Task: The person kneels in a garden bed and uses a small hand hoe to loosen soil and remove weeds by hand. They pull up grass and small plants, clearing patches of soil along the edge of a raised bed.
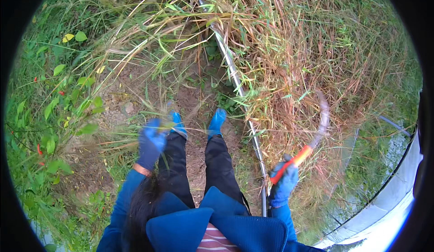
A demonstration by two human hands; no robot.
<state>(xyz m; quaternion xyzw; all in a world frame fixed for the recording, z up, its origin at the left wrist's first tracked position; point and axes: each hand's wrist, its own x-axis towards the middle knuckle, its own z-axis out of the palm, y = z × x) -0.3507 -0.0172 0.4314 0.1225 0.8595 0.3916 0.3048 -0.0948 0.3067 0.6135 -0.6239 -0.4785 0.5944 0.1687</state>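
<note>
My right hand, in a blue-grey work glove, is closed round the orange-red handle of a sickle. Its curved blade, blurred by motion, points up and away over flattened dry grass. My left hand, in a blue glove and also blurred, is beside my left leg. Thin grass stalks cross at its fingers; whether it grips them I cannot tell. Between the bare soil and the dry grass runs a long metal pipe, passing close to the left of my right hand.
My blue boots stand on brown soil. Tall grass leans over the ground ahead. Leafy plants with red peppers grow at the left. At the lower right is pale sheeting with a dark edge.
</note>
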